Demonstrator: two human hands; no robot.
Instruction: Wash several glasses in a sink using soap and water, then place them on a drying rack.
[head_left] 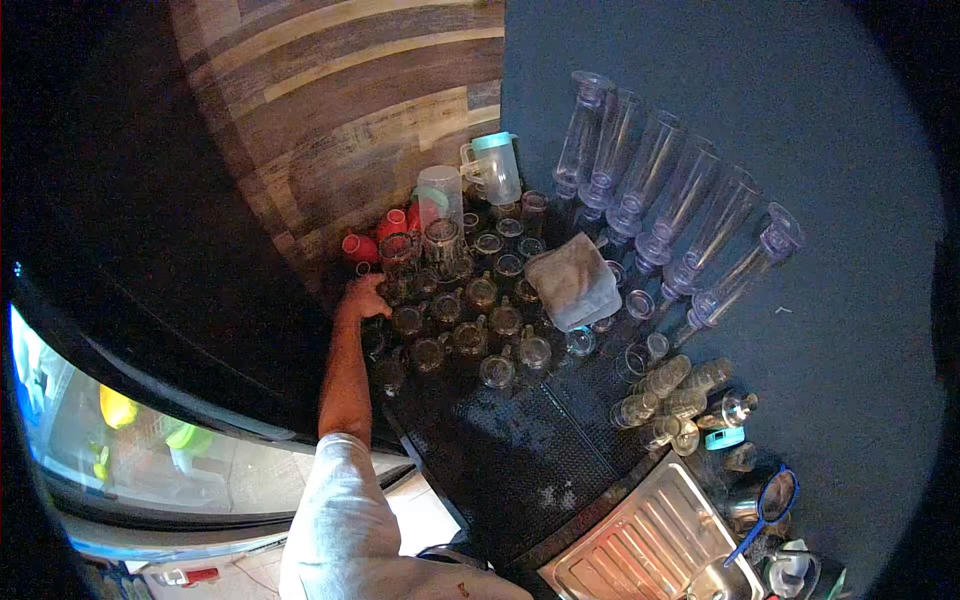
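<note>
Glass mugs (470,338) just right of the left hand (368,296), partly curled, cannot tell whether gripping; right hand out of frame. Likely weighty, slippery, fragile; take by handles. Beyond, brownish cloth (570,268), then clear tubes (645,180).

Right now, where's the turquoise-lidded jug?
In the head view, the turquoise-lidded jug stands at upper centre, behind the glass mugs, between a clear cylinder and the tall clear tubes.

Left arm (345,390) outstretched, left hand (364,297) forward
</note>
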